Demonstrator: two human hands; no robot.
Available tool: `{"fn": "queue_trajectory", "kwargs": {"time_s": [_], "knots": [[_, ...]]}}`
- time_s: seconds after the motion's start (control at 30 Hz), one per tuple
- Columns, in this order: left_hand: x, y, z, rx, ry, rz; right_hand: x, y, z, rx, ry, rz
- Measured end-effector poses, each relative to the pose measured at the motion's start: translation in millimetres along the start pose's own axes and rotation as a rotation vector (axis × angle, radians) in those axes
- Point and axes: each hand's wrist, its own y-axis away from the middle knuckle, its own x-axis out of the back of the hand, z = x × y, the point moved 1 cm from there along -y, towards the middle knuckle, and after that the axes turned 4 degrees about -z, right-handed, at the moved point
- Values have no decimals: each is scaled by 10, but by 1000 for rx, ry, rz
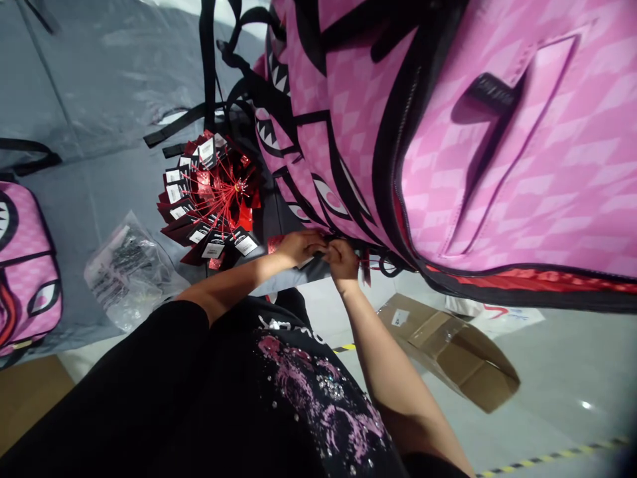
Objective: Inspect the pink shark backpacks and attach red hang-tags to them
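At the near lower edge of the pink checkered backpacks [313, 139], my two hands meet with fingers pinched. My left hand [301, 247] is closed on a hang tag, whose dark red end [275, 243] shows beside the fingers. My right hand [343, 262] pinches close to the left fingertips, against black straps; what lies between its fingers is too small to make out. Thin red cord [367, 265] hangs just right of that hand. To the left, a fanned bundle of hang tags [209, 199] with red strings and white labels lies on the grey-covered table [114, 179].
A clear plastic bag [132, 272] lies at the table's near edge. Another pink backpack [30, 265] is at far left. The large backpack [522, 146] at right has its zip partly open. An open cardboard box [448, 352] sits on the floor.
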Motion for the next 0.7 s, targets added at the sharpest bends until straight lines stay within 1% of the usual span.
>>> {"fn": "queue_trajectory", "kwargs": {"time_s": [0.07, 0.1, 0.2, 0.33, 0.5, 0.7], "knots": [[-4, -29, -16, 15, 118, -44, 27, -10, -24, -24, -5, -1], [1, -39, -36, 26, 143, -58, 47, -15, -45, -28, 0, -4], [32, -43, -116, 59, 103, -63, 111, -26, -136, 3, 37, -42], [56, -32, -171, 97, 25, -84, 147, -44, -273, 108, 136, -116], [73, -51, -109, 132, -78, -132, 164, -65, -342, 219, 275, -160], [123, -73, 20, 184, -215, -213, 152, -82, -244, 336, 449, -204]]}}
